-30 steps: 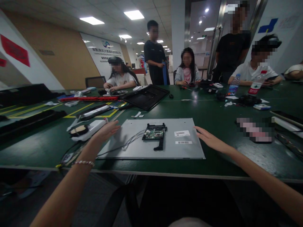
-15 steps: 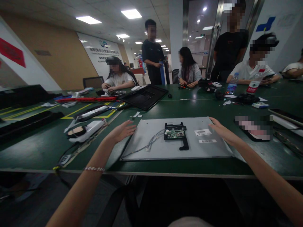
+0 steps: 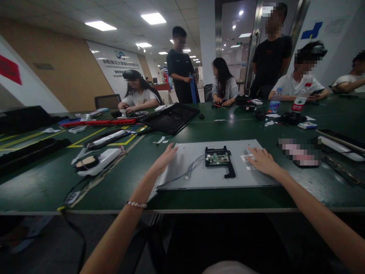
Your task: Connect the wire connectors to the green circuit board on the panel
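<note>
A flat grey metal-backed display panel [image 3: 194,177] lies on the green table in front of me. A green circuit board [image 3: 217,158] sits in a black bracket [image 3: 229,171] at its middle, and thin grey-blue cables [image 3: 190,170] run from it towards the panel's near left corner. My left hand [image 3: 166,156] is at the panel's left edge, fingers stretched out and holding nothing. Over the right part of the panel my right hand [image 3: 264,161] spreads its fingers, partly covering the white labels [image 3: 248,158]. Whether its palm presses down I cannot tell.
A black monitor frame [image 3: 171,117] lies farther back. To the left are a white device [image 3: 99,161] and black strips [image 3: 31,148]. On the right are a phone-like object [image 3: 302,154] and two bottles [image 3: 275,99]. Several people sit or stand beyond the table [image 3: 119,198].
The panel has shifted a little to the right on the table. My right hand has moved from its right edge onto its surface; my left hand has followed its left edge rightward.
</note>
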Available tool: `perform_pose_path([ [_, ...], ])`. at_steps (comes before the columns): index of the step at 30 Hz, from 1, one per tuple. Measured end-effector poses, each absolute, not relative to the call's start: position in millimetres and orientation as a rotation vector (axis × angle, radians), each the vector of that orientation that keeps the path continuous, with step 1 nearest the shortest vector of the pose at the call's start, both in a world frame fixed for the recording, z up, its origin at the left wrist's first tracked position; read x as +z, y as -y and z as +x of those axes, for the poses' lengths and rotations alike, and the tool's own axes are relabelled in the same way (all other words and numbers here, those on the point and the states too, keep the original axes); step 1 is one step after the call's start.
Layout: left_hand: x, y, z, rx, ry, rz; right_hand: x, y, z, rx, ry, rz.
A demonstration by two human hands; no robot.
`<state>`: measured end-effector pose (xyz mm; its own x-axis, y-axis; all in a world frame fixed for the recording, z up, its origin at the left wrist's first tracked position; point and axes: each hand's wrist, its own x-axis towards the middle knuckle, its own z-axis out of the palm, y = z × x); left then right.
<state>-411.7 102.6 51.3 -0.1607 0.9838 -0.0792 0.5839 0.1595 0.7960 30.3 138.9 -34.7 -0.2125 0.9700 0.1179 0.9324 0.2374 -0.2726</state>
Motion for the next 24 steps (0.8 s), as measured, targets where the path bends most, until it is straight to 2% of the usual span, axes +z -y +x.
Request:
perform_pose_path([
  [9,49.4,-99.4,-395.9,0.746,-1.821,1.569,-19.9,-129.9,20.5,0.186,2.283,-1.622],
  [14,52.8,-103.3,-375.4,0.595,-2.012,1.890,-17.7,-123.4,7.6,0.274,2.402,-1.429],
  [17,63.7,-106.5,-353.2,0.525,-1.718,2.149,-18.6,-120.5,4.9,0.249,2.447,-1.457],
  [20,72.7,-112.0,-334.2,0.436,-1.304,2.166,-18.0,-119.5,4.8,0.225,2.457,-1.473],
  [24,67.9,-122.8,-326.5,0.351,-1.206,2.106,-15.2,-119.1,4.5,0.213,2.469,-1.469],
])
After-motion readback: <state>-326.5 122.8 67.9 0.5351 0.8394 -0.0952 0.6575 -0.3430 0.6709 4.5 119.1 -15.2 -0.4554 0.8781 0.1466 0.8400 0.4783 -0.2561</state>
